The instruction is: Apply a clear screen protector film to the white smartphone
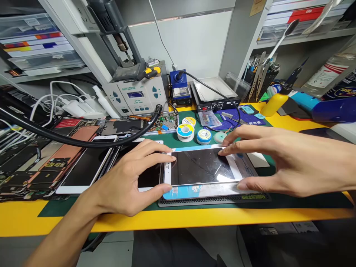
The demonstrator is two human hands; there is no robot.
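Phone repair workshop: rework station [136, 96], phone in holder [200, 167]

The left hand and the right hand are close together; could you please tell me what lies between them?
In the head view, a white phone with a dark screen lies between the left hand and the right hand.

White phone [203, 167] partly hidden by right hand [294, 159], blue heat gun [333, 110] cut off at right edge

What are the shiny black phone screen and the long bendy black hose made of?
The phone screen looks like glass: it's smooth and glossy, with bright reflections and thin lines like cracks. The hose is probably rubber or soft plastic, because it's dull black and bends in a smooth curve.
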